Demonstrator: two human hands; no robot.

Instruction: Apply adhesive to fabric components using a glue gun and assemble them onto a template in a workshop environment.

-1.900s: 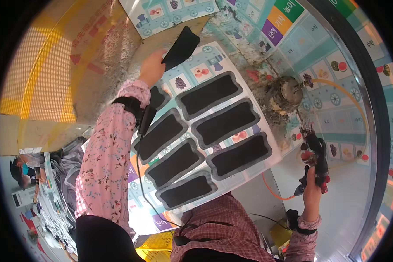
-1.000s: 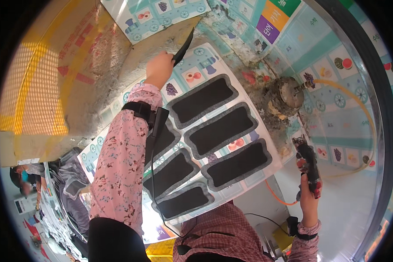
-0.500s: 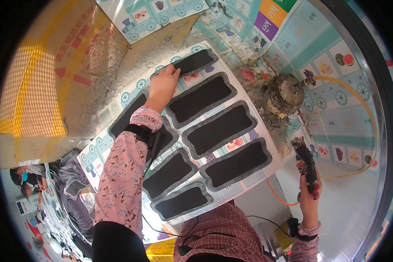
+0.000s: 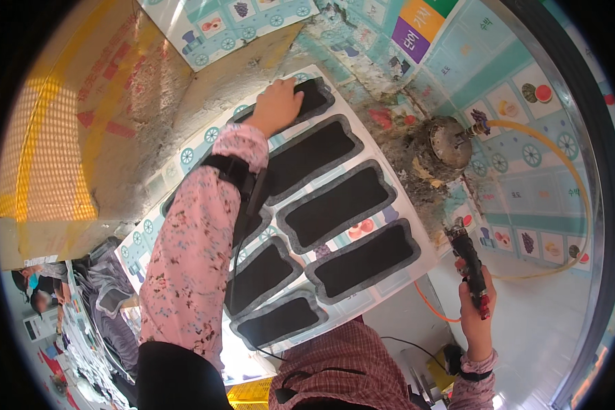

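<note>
A board [image 4: 424,256] covered with picture-printed sheet tilts in front of me, bearing several black strips with fuzzy grey borders, such as the middle strip [image 4: 338,208] and the right strip [image 4: 363,263]. My left hand [image 4: 278,107] rests on the farthest black strip [image 4: 314,97], fingers spread over it, palm down. The hand and sleeve hide part of that strip and others beneath. Off the board's right edge, my right hand [image 4: 476,324] grips a black spray gun [image 4: 469,270], its nozzle pointing away from me.
A residue-crusted pot [image 4: 449,147] with a yellowish hose [image 4: 568,164] stands at the far right by the printed wall. An orange hose [image 4: 432,307] hangs below the gun. A cardboard box [image 4: 126,123] is at left. Dark grey pieces [image 4: 109,301] lie lower left, near another person [image 4: 44,290].
My left hand has slid right along the farthest strip, its fingers reaching farther across it. The right hand with the spray gun has shifted slightly left. The view has moved a little.
</note>
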